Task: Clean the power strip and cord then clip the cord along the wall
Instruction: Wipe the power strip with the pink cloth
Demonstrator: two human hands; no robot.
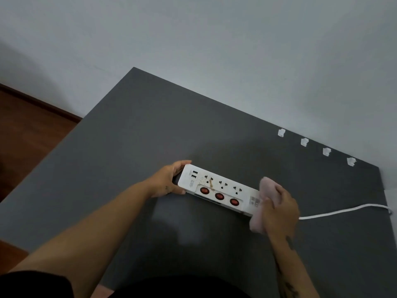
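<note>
Head view: power strip [219, 189] flat on grey worktop [129, 147]. Left hand [167, 181] grip wrapped around its USB end; right hand [279, 209] grip closed on pink cloth [267, 190] at cord [343, 210] end. Brown stain [209, 182] near first socket unwiped. Clips [304, 142] wait by wall [214, 39]. Risk: hard swipe skids strip if left loosens.

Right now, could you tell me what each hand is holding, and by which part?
Left hand grips the power strip by its USB end; right hand presses a pink cloth over the cord end.
</note>
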